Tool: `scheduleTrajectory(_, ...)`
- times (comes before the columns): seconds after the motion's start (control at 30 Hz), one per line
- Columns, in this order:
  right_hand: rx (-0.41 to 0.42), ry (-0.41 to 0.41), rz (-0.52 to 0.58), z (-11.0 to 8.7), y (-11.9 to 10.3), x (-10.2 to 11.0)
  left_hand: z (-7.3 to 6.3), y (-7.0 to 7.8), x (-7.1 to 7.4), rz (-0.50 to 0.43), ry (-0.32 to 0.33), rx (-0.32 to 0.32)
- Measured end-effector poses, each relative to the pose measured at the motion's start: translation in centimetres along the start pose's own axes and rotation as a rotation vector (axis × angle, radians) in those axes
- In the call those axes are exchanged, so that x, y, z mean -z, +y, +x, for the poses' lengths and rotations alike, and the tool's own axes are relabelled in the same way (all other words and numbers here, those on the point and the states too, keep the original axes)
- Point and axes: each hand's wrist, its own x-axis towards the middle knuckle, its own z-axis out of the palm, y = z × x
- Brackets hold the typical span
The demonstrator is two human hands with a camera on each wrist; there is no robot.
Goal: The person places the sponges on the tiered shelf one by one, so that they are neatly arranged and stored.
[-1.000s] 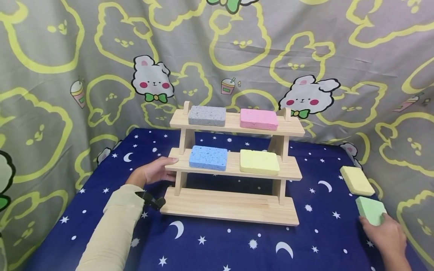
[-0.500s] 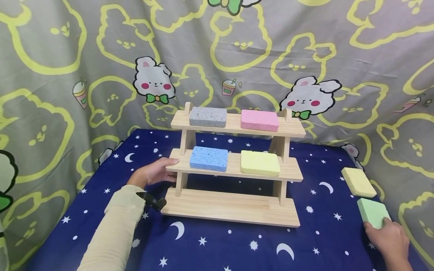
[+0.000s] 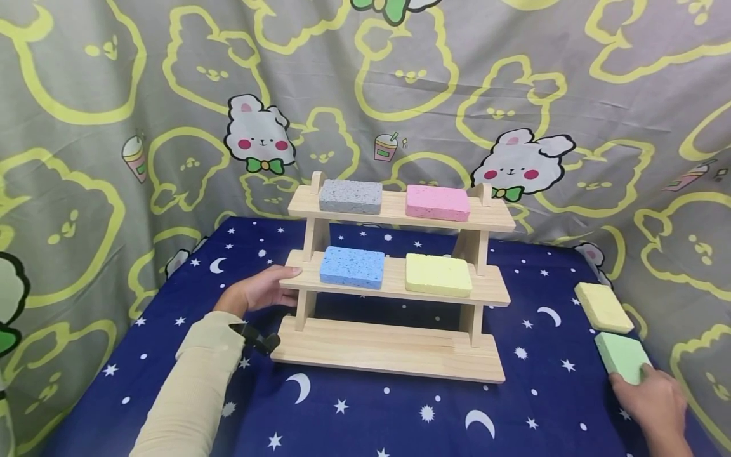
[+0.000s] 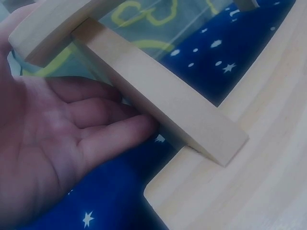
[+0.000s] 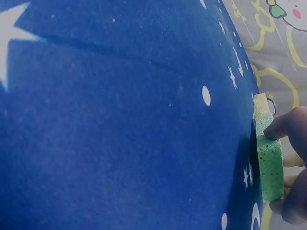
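A three-tier wooden display stand (image 3: 388, 346) stands on the table. My left hand (image 3: 263, 289) grips the left end of its middle shelf, thumb on top and fingers underneath; in the left wrist view those fingers (image 4: 115, 136) lie against the upright (image 4: 163, 96). At the table's right side, my right hand (image 3: 653, 400) holds a green sponge (image 3: 622, 357) between thumb and fingers. The right wrist view shows the same green sponge (image 5: 270, 163) edge-on, close to the cloth. Just beyond it lies a pale yellow sponge (image 3: 603, 307).
On the top shelf sit a grey sponge (image 3: 350, 197) and a pink sponge (image 3: 437, 202). The middle shelf bears a blue sponge (image 3: 351, 267) and a yellow sponge (image 3: 438, 275). A dark blue star-and-moon cloth (image 3: 411, 419) covers the table, with a patterned curtain (image 3: 342, 76) hanging around it.
The right hand and green sponge shifted slightly right, then slightly back to the left, nearer the pale yellow sponge. The left hand keeps its grip on the stand, which has not moved.
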Motion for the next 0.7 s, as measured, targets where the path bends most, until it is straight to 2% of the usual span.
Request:
scheduleTrajectory(0.27,-0.040,-0.048,0.042,-0.4,-1.9,0.4,0.0,0.0,0.0,-0.001,0.001,-0.002)
scheduleTrajectory(0.43,0.015,-0.021,0.061,-0.6,-3.3,0.5,0.0,-0.1,0.1,0.000,-0.010,-0.009)
scheduleTrajectory(0.57,0.056,-0.012,0.070,-1.0,-4.4,0.5,0.1,-0.2,0.3,0.019,-0.054,-0.033)
scheduleTrajectory(0.7,0.132,0.019,0.076,-1.5,-5.3,0.5,0.1,-0.2,0.3,0.023,-0.062,-0.038)
